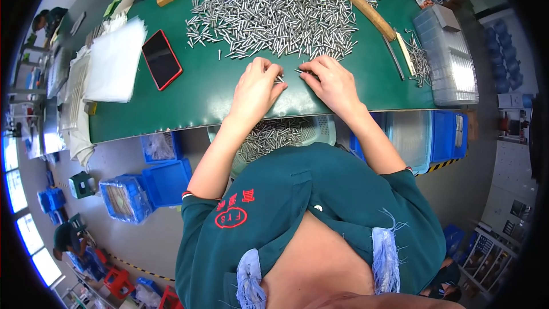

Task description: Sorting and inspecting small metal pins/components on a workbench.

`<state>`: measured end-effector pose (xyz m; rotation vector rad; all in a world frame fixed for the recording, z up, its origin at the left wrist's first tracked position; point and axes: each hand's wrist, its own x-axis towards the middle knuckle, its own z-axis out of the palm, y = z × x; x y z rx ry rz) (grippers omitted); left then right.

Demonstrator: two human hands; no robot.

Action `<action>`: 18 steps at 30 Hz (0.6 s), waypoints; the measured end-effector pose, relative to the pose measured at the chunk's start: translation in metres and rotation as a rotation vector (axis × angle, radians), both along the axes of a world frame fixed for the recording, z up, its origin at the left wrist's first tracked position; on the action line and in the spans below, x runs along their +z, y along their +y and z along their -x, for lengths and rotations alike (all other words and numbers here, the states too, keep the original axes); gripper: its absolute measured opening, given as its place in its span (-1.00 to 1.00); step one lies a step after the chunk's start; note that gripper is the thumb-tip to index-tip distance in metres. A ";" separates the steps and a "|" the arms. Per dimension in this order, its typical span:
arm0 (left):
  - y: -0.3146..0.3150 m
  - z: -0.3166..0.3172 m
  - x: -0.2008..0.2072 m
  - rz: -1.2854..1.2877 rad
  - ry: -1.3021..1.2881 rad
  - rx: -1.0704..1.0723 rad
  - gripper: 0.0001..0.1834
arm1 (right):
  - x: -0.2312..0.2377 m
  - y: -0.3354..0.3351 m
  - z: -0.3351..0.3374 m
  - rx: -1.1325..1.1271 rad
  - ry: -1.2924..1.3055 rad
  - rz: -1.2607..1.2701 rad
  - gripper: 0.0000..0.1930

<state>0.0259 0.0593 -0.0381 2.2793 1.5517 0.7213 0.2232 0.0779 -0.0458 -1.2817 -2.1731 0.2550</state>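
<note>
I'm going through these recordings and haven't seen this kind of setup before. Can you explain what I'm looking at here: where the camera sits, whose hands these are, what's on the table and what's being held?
There is no machine here: a person works with bare hands. The single picture comes from a wide fisheye camera worn on the head, looking down, so straight edges bend near the rim. The left hand and right hand rest on a green table, each pinching small metal pins at the near edge of a big pile of metal pins. A curved wooden strip borders the pile. To the left lie a red phone and a stack of white sheets; to the right, a clear plastic tray. Below the table edge, a basket holds more pins.
</note>
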 end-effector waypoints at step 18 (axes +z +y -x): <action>-0.038 0.025 0.006 -0.030 -0.044 0.020 -0.72 | 0.003 -0.016 0.028 0.140 0.044 0.152 -0.85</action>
